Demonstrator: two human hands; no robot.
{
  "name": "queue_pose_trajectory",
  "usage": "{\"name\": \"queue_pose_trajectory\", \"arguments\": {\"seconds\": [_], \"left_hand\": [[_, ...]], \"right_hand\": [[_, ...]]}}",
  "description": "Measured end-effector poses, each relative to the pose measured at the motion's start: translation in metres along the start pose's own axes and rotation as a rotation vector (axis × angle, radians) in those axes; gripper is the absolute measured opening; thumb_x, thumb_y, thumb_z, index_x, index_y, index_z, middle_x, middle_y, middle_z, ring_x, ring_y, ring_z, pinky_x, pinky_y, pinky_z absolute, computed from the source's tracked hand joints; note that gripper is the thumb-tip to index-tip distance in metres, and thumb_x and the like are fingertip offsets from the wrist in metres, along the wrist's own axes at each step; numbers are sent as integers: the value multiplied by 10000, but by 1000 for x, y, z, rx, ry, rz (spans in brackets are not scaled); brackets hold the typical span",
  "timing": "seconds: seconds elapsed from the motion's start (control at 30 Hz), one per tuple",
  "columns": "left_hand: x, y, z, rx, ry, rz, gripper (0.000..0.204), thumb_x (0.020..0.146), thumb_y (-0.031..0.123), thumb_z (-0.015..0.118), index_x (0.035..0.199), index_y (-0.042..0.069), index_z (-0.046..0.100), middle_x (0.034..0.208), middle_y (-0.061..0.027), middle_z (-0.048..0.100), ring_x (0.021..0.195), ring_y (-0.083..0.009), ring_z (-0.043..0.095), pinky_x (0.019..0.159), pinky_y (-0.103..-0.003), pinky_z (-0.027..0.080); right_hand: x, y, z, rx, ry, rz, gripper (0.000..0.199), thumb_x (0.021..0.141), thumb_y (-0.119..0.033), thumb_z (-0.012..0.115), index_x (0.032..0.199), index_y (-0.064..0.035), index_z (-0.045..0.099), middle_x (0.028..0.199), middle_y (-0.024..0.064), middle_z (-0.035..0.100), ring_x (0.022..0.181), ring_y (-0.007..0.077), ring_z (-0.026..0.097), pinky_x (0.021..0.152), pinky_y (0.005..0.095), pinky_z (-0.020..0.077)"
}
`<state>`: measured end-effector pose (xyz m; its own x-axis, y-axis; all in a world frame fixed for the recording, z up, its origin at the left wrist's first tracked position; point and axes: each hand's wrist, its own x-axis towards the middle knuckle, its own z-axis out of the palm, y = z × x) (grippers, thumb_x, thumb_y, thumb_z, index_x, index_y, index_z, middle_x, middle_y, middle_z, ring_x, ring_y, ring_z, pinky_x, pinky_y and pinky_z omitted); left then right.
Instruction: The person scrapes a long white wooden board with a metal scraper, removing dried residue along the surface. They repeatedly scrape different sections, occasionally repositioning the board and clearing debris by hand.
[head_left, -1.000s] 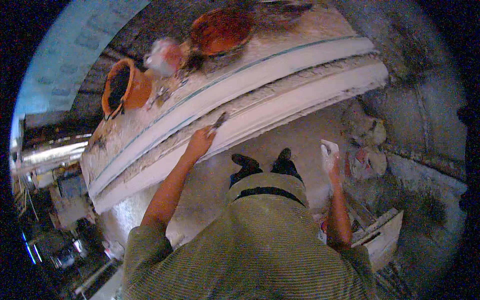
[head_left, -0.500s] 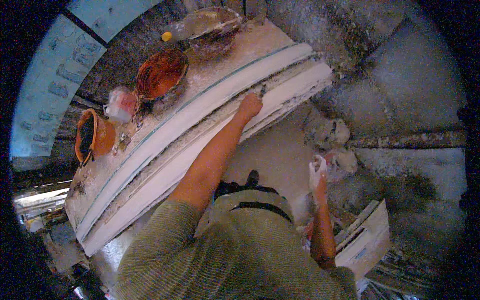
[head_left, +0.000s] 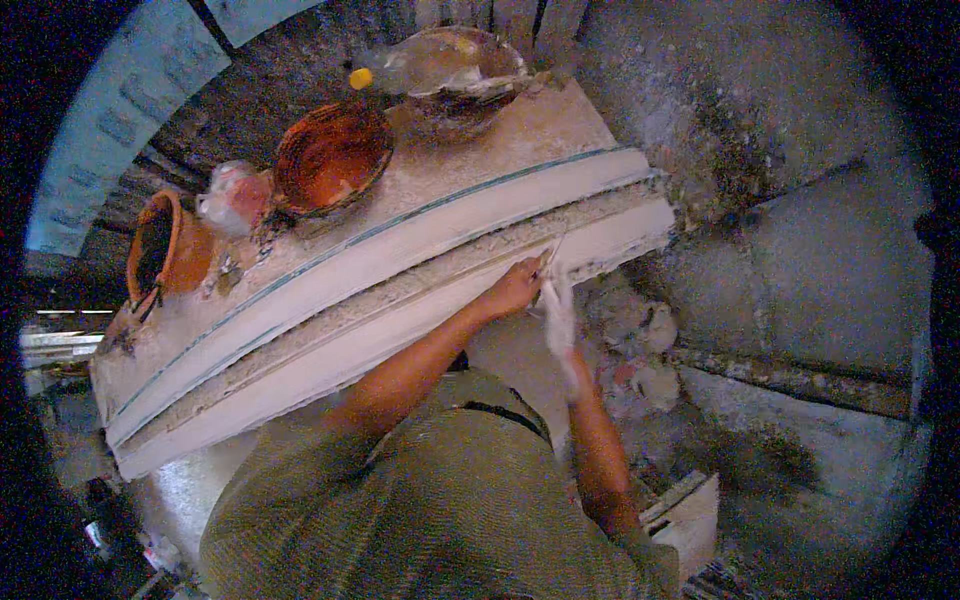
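Two long white moulding strips [head_left: 360, 280] lie side by side across the table, with rough grey-white crumbs in the gap between them. My left hand [head_left: 515, 288] is closed around a small thin-bladed tool [head_left: 550, 260], held over the near strip toward its right end. The tool's exact kind is too small to make out. Right beside it is my right hand [head_left: 558, 315], coated in white paste and smeared by motion. Its fingertips come up close to the tool; whether they touch it is unclear.
Behind the strips stand an orange basin [head_left: 335, 160], a tipped orange bucket [head_left: 170, 255], a red-and-white bag [head_left: 238, 198] and a wide bowl [head_left: 465, 120] with a yellow-capped bottle [head_left: 385, 75] by it. A pale board [head_left: 690, 530] leans at lower right.
My left hand has drawn back from the gap with the tool. My right hand has come from the far right to meet it. The view has shifted, too.
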<state>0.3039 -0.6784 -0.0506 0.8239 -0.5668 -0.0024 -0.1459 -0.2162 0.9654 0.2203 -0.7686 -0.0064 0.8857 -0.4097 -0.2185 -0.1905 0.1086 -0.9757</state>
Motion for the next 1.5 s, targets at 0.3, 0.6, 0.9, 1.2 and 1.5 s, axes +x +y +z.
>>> {"name": "queue_pose_trajectory", "arguments": {"seconds": [0.3, 0.6, 0.9, 1.2, 1.5], "left_hand": [[-8, 0, -137, 235, -25, -79, 424, 957, 223, 482, 1344, 50, 466, 1169, -222, 606, 1088, -339, 593, 929, -419, 464], [-53, 12, -212, 599, -141, -414, 347, 983, 324, 472, 1076, 35, 641, 980, -221, 646, 926, -391, 619, 849, -463, 488], [132, 12, -61, 669, -274, -204, 332, 943, 273, 458, 923, -17, 619, 912, -269, 645, 858, -455, 623, 790, -530, 490], [60, 32, -134, 599, -309, -494, 336, 959, 314, 473, 987, 23, 639, 919, -260, 653, 867, -450, 620, 788, -520, 482], [261, 26, 17, 844, -508, -28, 347, 908, 258, 488, 878, -52, 641, 851, -283, 635, 779, -442, 622, 761, -540, 497]], "right_hand": [[74, 41, 16, -205, -227, 171, 578, 990, -506, 415, 1206, -4, 602, 999, 68, 672, 882, 183, 625, 813, 317, 493], [95, 41, -38, -100, -233, 312, 475, 966, -486, 466, 1063, -64, 662, 948, 59, 669, 753, 179, 624, 709, 307, 502], [143, -4, -96, 92, -168, 421, 449, 1005, -414, 402, 1107, -57, 656, 899, 49, 677, 792, 147, 632, 708, 320, 514], [129, -30, -121, 126, 35, 280, 415, 1028, -320, 369, 1133, -16, 632, 955, 64, 671, 787, 137, 618, 699, 289, 502], [114, 7, -177, -155, 187, 192, 336, 968, -290, 452, 1014, -6, 626, 943, 184, 618, 922, 339, 578, 823, 448, 465]]}}
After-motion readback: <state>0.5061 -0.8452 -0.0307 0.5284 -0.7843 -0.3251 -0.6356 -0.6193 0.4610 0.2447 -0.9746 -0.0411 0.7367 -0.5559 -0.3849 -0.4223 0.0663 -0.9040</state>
